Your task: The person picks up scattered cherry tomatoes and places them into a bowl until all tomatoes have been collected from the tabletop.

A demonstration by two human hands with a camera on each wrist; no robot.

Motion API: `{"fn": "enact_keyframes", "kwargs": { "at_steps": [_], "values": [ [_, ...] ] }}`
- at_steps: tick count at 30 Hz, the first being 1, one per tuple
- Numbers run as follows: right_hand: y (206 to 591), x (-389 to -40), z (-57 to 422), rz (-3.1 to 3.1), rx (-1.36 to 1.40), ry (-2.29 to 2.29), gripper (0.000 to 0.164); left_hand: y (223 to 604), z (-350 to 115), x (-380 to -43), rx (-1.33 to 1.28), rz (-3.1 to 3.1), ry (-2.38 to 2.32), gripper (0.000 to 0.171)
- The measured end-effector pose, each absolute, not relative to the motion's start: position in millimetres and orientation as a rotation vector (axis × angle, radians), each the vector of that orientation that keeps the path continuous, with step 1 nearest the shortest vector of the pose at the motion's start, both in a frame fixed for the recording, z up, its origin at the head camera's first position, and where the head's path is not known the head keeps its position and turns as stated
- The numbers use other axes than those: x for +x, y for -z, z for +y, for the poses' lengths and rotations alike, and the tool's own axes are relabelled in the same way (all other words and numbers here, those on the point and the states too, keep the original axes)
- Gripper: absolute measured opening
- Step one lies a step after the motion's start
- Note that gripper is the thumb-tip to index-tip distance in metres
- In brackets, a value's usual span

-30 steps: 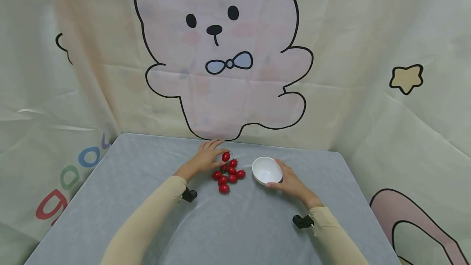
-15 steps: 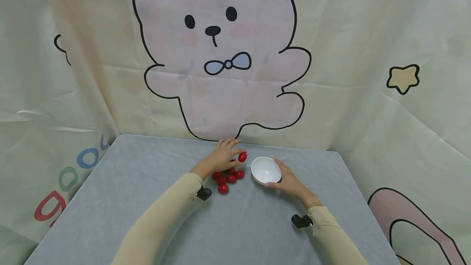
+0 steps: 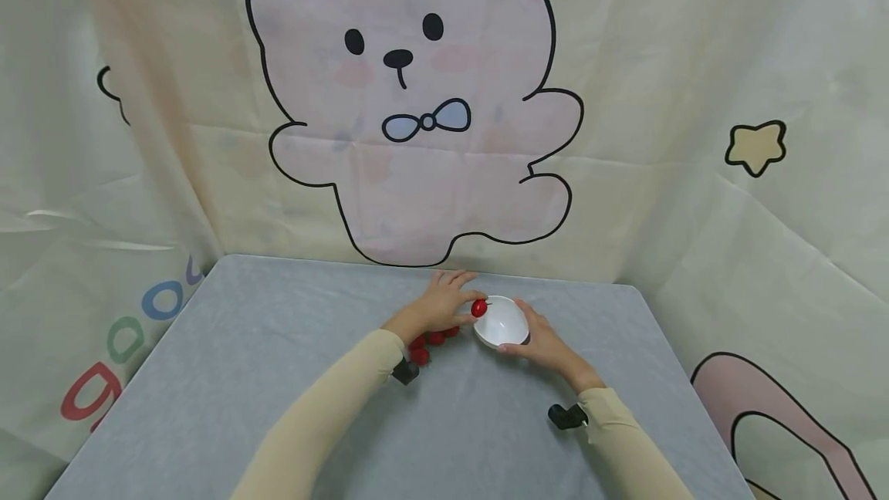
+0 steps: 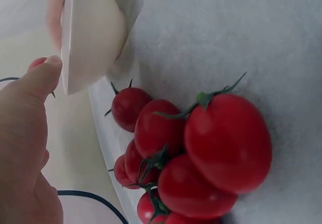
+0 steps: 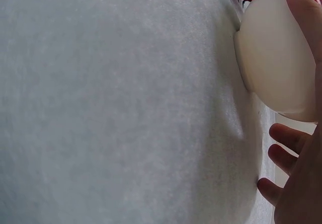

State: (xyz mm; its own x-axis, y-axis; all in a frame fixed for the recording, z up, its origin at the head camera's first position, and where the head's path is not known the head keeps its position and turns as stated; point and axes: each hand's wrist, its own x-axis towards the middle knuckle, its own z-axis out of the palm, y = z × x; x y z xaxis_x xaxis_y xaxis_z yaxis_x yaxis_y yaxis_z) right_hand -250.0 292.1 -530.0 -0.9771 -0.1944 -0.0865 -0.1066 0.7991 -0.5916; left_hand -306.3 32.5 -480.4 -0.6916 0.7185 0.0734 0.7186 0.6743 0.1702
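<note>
Between thumb and finger, my left hand (image 3: 441, 305) pinches a cherry tomato (image 3: 479, 308) at the left rim of a white bowl (image 3: 503, 322). My right hand (image 3: 549, 342) grips the bowl from its right side, thumb at the near rim. The bowl stands upright on the table, and its visible inside holds nothing. Under my left wrist lies a cluster of red cherry tomatoes (image 4: 229, 143) with green stems, partly hidden in the head view. In the left wrist view, my thumb covers most of the pinched tomato.
A grey cloth covers the table (image 3: 486, 438). Behind it hangs a pale curtain (image 3: 646, 214) printed with a cartoon bear, close to the table's far edge. A black wrist mount (image 3: 568, 416) sits on the right forearm, another (image 3: 406, 371) on the left.
My left hand has carried the pinched tomato rightward, from above the cluster to the bowl's rim. The right hand keeps its hold on the bowl, which stays in place.
</note>
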Motion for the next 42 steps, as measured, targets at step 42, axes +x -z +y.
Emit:
{"fn": "enact_keyframes", "kwargs": {
  "at_steps": [42],
  "values": [
    [529,-251,294,2.853,-0.316,0.958,0.113,482,23,-304,-1.205,-2.86,0.336,0.051]
  ]
}}
